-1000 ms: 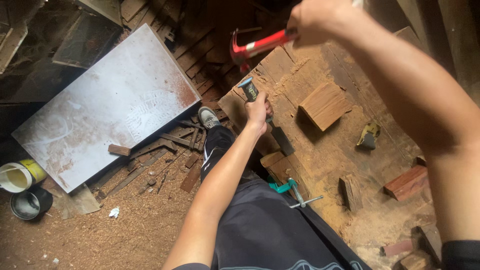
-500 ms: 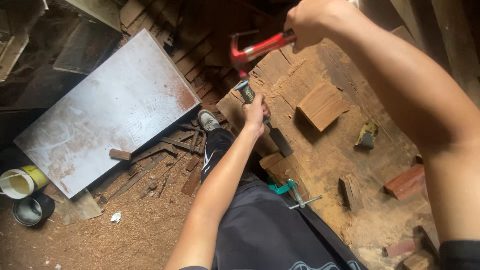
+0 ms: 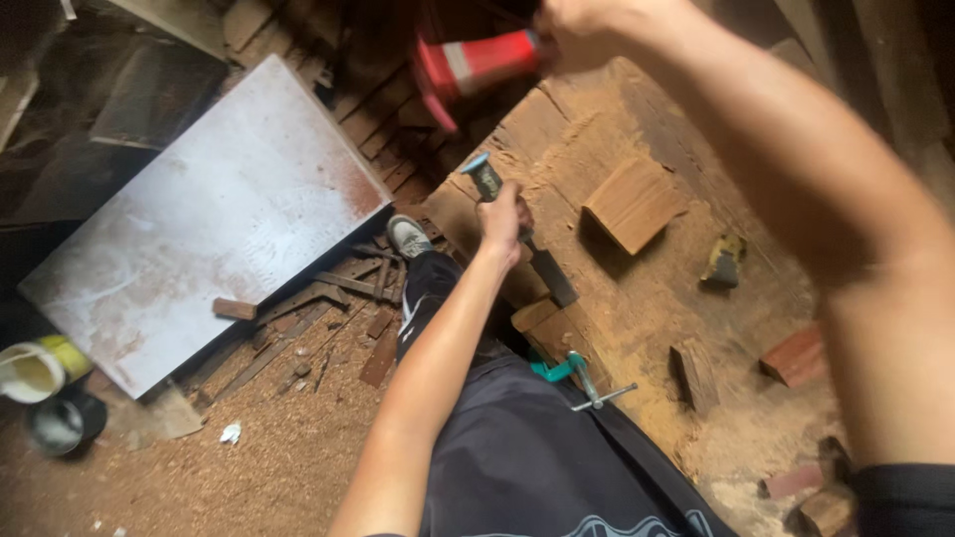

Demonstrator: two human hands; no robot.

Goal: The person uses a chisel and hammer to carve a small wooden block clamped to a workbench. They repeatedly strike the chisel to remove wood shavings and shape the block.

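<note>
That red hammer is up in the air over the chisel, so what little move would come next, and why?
Probably a short downward swing of the red hammer onto the top of the chisel. The right hand holds the hammer raised above it, while the left hand grips the chisel with its blade on the wooden workpiece, its butt end bare and pointing up toward the hammer.
</note>
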